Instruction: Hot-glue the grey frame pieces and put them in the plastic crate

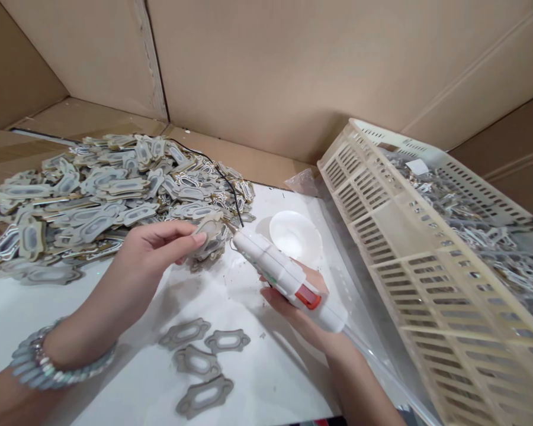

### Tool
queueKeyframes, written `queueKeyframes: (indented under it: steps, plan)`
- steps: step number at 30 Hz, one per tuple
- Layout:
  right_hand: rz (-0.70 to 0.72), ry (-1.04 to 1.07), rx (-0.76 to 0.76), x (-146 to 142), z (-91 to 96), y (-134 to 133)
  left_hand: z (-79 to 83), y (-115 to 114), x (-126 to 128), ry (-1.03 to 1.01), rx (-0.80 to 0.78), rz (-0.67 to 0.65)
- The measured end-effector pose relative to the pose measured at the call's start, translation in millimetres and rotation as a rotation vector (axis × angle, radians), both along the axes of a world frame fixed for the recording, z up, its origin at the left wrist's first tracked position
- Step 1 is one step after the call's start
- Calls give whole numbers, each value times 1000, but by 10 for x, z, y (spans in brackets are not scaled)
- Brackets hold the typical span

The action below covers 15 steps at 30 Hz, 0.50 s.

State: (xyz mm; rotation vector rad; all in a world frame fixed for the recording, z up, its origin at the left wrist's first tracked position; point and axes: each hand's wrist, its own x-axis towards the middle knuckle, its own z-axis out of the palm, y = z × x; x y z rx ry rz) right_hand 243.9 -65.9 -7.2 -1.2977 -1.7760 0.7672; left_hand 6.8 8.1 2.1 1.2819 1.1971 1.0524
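Observation:
My left hand (160, 251) is closed, pinching a flat grey frame-shaped plate (212, 228) between thumb and fingers. In my right hand (293, 307) is a white glue gun (270, 260) with a red-orange part on its body and a clear glue stick (382, 367) running out of its back end. The gun's metal nozzle is at the right edge of the held plate; whether it touches cannot be made out. More of these plates lie beneath the held one. Nearer to me, several separate grey plates (205, 395) rest on the white tabletop (133, 355).
A large heap of similar plates (102, 189) fills the left and back, with a black cord (224, 174) crossing it. A white bowl (295, 234) stands behind the gun. On the right is a slatted cream crate (382, 236) holding shiny metal pieces. Cardboard walls (257, 71) enclose the table.

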Motion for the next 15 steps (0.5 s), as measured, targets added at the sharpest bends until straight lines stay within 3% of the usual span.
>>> queueKeyframes:
  steps: [15]
  plan:
    - [-165, 51, -47, 3, 60, 5, -47, 19, 18, -30, -96, -80]
